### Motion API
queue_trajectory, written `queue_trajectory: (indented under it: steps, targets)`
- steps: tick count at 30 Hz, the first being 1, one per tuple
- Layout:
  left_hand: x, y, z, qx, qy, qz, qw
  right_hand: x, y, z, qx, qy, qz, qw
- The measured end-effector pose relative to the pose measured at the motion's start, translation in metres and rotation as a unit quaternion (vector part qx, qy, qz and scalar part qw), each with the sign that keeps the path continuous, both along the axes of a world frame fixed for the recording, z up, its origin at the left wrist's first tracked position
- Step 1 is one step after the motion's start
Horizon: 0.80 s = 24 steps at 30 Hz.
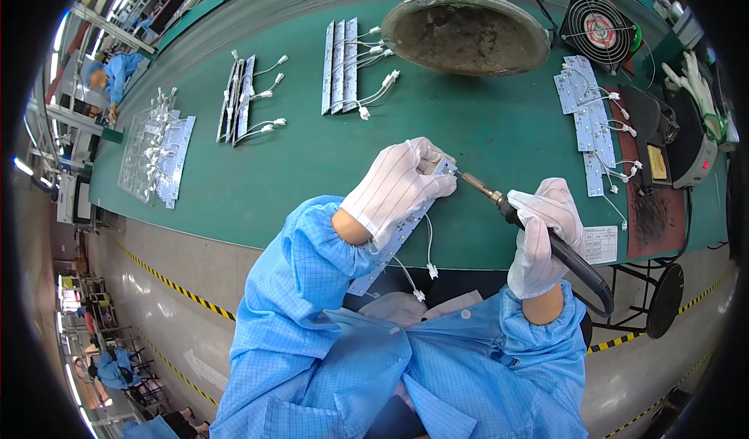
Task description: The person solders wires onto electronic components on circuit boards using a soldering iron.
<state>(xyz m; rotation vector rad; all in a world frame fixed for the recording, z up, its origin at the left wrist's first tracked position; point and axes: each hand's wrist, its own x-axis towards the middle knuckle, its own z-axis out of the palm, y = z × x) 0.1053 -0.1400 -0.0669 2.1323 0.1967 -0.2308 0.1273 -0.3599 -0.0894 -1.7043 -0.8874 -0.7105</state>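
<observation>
My left hand [399, 185], in a white striped glove, is closed on the far end of a long pale LED strip board [403, 232]. The board slants back toward me past the table's front edge, and white connector leads [429, 252] hang from it. In my gloved right hand [546, 232] is a soldering iron [573, 260], its black cable end pointing down to the right. The iron's tip [466, 177] reaches the board's far end, right beside my left fingers. Whether the tip touches the board, I cannot tell.
Groups of LED boards with leads lie on the green table [296, 182]: at left [175, 154], further back [339, 69] and at right [589, 119]. A fume hood [468, 37] overhangs the back. At right stand a fan [599, 30], a soldering station [694, 146] and a yellow sponge [658, 164].
</observation>
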Motion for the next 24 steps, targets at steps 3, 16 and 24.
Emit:
queue_trajectory:
  steps: [3,16,24]
  targets:
    - [0.000,0.000,-0.003,0.030,-0.037,-0.036,0.998,0.000,0.002,-0.002,0.015,0.009,0.008,1.000]
    - [0.000,0.001,-0.001,0.047,-0.048,-0.036,0.997,-0.009,-0.002,-0.001,-0.052,0.010,-0.023,0.998]
    - [0.001,-0.001,0.000,0.036,-0.049,-0.030,0.998,-0.010,0.003,0.005,-0.038,0.025,-0.008,0.999]
